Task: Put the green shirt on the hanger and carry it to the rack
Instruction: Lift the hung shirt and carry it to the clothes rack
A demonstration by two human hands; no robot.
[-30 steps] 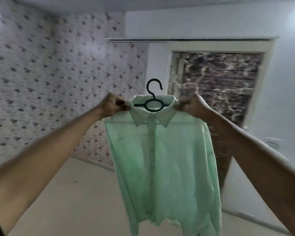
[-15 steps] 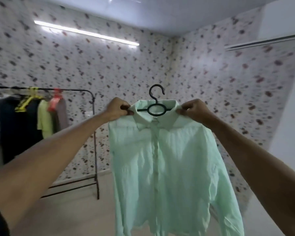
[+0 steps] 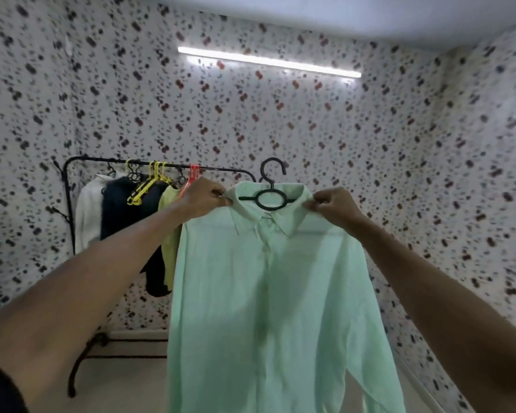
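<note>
Green shirt (image 3: 268, 293) hangs on black hanger (image 3: 270, 198); your left hand (image 3: 204, 198) and right hand (image 3: 332, 205) pinch its shoulders. Next, hook the garment rack (image 3: 161, 165).

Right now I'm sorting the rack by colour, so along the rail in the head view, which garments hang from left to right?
white garment → dark garment → yellow-green garment, partly behind the left hand → green shirt, held up in front, not yet on the rack.

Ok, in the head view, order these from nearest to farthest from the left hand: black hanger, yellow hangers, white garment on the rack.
From the left hand:
1. Black hanger, just to its right, inside the green shirt collar.
2. Yellow hangers, left, on the rack.
3. White garment, farthest left, at the rack's end.
</note>
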